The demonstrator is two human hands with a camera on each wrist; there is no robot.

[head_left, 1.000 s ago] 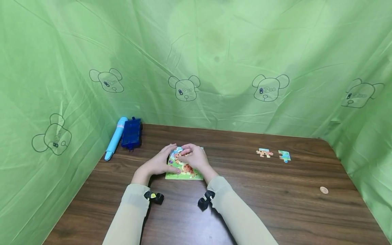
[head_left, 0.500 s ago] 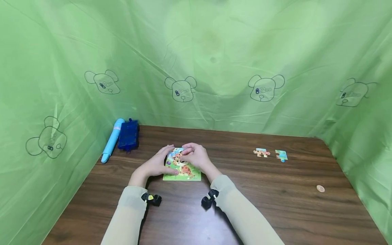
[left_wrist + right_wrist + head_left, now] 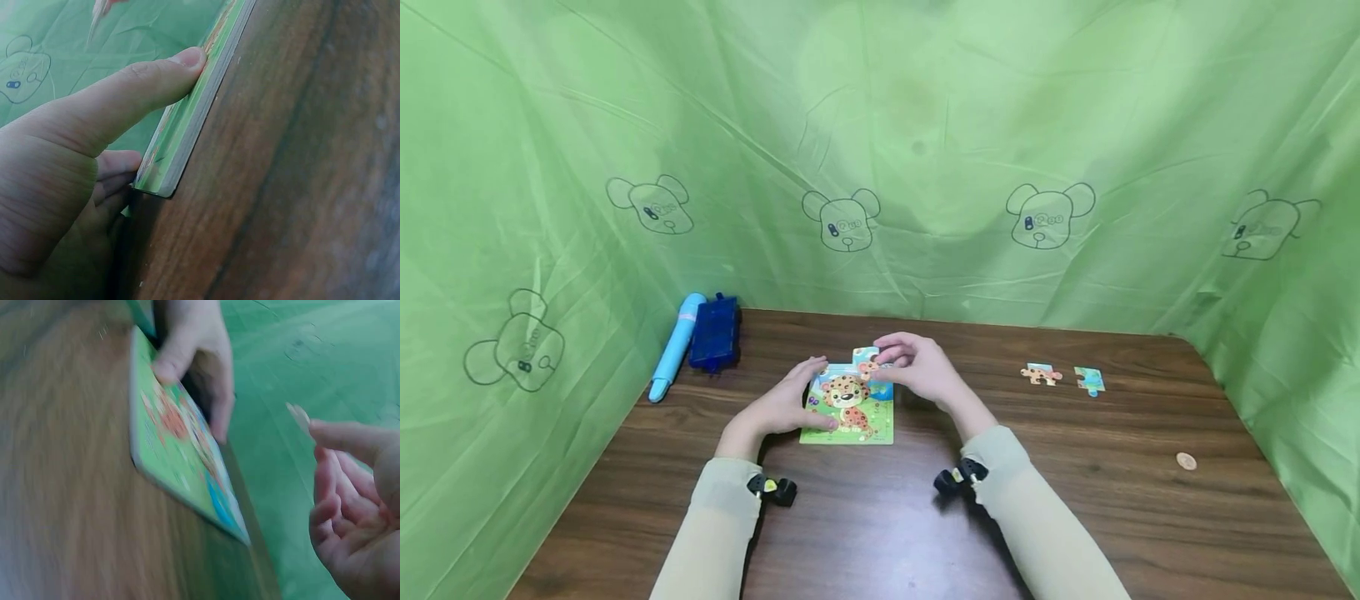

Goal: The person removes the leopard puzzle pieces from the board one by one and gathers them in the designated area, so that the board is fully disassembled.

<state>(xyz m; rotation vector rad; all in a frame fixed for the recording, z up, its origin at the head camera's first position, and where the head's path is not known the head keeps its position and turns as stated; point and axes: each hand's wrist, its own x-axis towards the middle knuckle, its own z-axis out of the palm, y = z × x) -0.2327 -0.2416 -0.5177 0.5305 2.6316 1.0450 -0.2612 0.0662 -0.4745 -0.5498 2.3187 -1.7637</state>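
Note:
A square jigsaw puzzle (image 3: 880,429) with a spotted leopard cub on green lies flat on the table. My left hand (image 3: 778,406) holds it at the left, the thumb on its face and the fingers along its left edge; the left wrist view shows that thumb (image 3: 144,84) on the green border. Between thumb and fingers, my right hand (image 3: 922,367) pinches a small jigsaw piece (image 3: 865,357) with blue and orange print. It overlaps the puzzle's far edge in the head view. In the right wrist view the jigsaw piece (image 3: 299,417) is seen edge-on, clear of the puzzle.
To the right lie two loose jigsaw pieces, one orange-spotted piece (image 3: 1041,373) and one blue-green piece (image 3: 1089,380). Further right is a small pale disc (image 3: 1186,461). At the far left are a dark blue box (image 3: 715,333) and a light blue stick-shaped thing (image 3: 676,350). Green cloth (image 3: 925,275) hangs around the table.
My right hand has moved away and to the right from the puzzle's middle, with the jigsaw piece pinched, uncovering the cub's face. My left hand stays on the puzzle.

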